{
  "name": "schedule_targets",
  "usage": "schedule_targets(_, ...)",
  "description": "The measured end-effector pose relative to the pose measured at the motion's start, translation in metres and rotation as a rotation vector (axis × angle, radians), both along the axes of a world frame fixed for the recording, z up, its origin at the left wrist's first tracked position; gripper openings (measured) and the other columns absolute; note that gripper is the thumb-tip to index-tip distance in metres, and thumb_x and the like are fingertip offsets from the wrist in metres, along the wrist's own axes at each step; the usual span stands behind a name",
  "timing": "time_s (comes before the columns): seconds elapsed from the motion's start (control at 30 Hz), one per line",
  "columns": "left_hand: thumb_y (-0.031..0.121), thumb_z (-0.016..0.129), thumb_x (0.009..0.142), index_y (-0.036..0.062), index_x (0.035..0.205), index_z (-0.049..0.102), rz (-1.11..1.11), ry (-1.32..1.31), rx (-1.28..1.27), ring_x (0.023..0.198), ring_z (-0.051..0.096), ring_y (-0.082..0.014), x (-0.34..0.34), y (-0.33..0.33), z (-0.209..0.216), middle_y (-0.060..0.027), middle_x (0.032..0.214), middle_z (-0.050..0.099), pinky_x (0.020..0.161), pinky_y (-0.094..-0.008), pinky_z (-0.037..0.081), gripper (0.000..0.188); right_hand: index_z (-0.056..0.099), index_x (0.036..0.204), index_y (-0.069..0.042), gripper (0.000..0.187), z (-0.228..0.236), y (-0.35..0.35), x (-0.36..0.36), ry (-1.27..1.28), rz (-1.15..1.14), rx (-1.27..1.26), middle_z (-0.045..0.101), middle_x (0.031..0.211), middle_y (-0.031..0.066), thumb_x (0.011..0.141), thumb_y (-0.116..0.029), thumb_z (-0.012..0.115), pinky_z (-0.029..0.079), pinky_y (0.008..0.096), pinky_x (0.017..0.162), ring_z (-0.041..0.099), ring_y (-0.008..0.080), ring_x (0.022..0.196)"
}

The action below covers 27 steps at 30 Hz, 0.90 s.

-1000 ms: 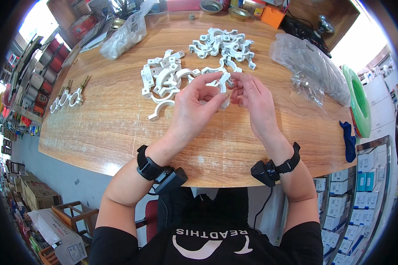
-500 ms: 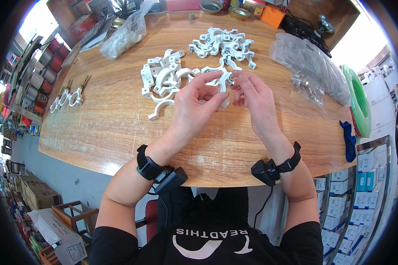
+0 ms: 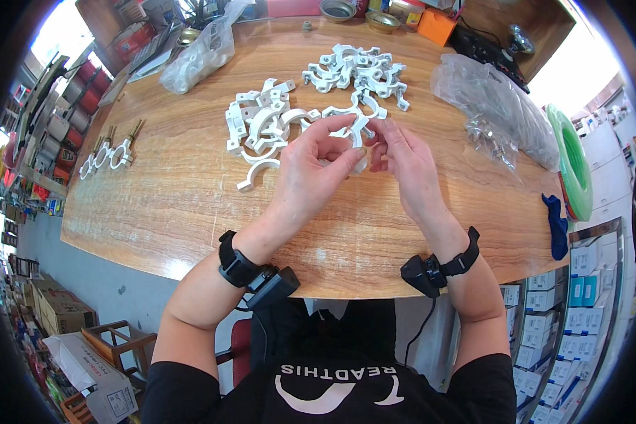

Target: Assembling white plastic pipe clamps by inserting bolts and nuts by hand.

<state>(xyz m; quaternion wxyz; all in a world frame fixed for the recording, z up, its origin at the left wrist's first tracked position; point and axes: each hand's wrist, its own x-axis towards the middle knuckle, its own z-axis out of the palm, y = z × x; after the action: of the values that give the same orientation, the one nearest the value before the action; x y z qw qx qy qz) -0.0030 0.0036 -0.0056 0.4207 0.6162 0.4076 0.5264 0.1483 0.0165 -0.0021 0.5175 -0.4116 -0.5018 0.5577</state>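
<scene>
Over the middle of the table, my left hand [image 3: 307, 169] is closed, gripping a white plastic pipe clamp [image 3: 358, 138] between thumb and fingers. A small metal screw [image 3: 369, 132] shows at the clamp's right side. The fingertips of my right hand [image 3: 410, 166] are pinched together beside that screw; whether they touch it is hard to make out. Part of the clamp is hidden behind my left fingers. To the left lies a heap of loose white clamp halves [image 3: 265, 134]. Farther back sits a second heap of white clamps with screws [image 3: 357, 71].
Three metal ring clamps [image 3: 120, 154] lie at the table's left. A clear plastic bag [image 3: 201, 56] rests at the back left, and a larger one [image 3: 505, 106] at the right beside a green coil [image 3: 571, 162]. A dark blue cloth item [image 3: 557, 226] hangs near the right edge.
My right fingertips have shifted slightly at the clamp's screw, leaving more of the metal in sight. The left hand keeps its hold in nearly the same place.
</scene>
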Motion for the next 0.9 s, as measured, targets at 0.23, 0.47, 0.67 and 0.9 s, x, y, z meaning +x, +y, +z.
schedule_targets(0.23,0.005,0.062,0.074,0.002,0.109,0.051,0.009,-0.012,-0.029,0.065,0.056,-0.0069,0.002,-0.001,0.003,-0.0065,0.074,0.062,0.059,-0.0202,0.046,0.037,0.058,0.093,-0.001,0.025,0.001,-0.003,-0.007,-0.105,-0.076,0.132,0.055,0.078,-0.0002,0.086,-0.023,0.051,0.04,0.019,0.057,0.046,0.0041,0.062)
schedule_targets(0.47,0.005,0.061,0.074,0.0022,0.109,0.051,0.021,-0.029,-0.012,0.065,0.056,-0.0073,0.002,0.0,0.0,-0.0065,0.074,0.061,0.059,-0.0206,0.046,0.036,0.056,0.093,-0.001,0.02,-0.001,-0.001,0.0,0.031,0.026,-0.053,0.055,0.076,-0.0006,0.084,-0.018,0.054,0.04,0.0186,0.057,0.046,0.0046,0.063)
schedule_targets(0.67,0.006,0.059,0.078,0.0017,0.113,0.047,-0.014,0.053,0.024,0.069,0.058,-0.0093,0.0,0.001,0.0,-0.0085,0.079,0.062,0.055,-0.0202,0.048,0.037,0.057,0.094,-0.001,0.024,-0.001,-0.002,-0.004,-0.098,-0.006,0.101,0.054,0.075,-0.0001,0.086,-0.022,0.051,0.041,0.0192,0.056,0.045,0.0038,0.062)
schedule_targets(0.9,0.006,0.063,0.073,0.0026,0.109,0.052,0.039,-0.027,-0.013,0.064,0.056,-0.0073,0.002,0.001,0.0,-0.007,0.074,0.062,0.059,-0.0205,0.047,0.037,0.054,0.1,-0.001,0.025,-0.005,0.001,0.003,0.049,0.072,-0.062,0.053,0.079,0.0009,0.086,-0.022,0.05,0.041,0.0214,0.06,0.047,0.0056,0.066)
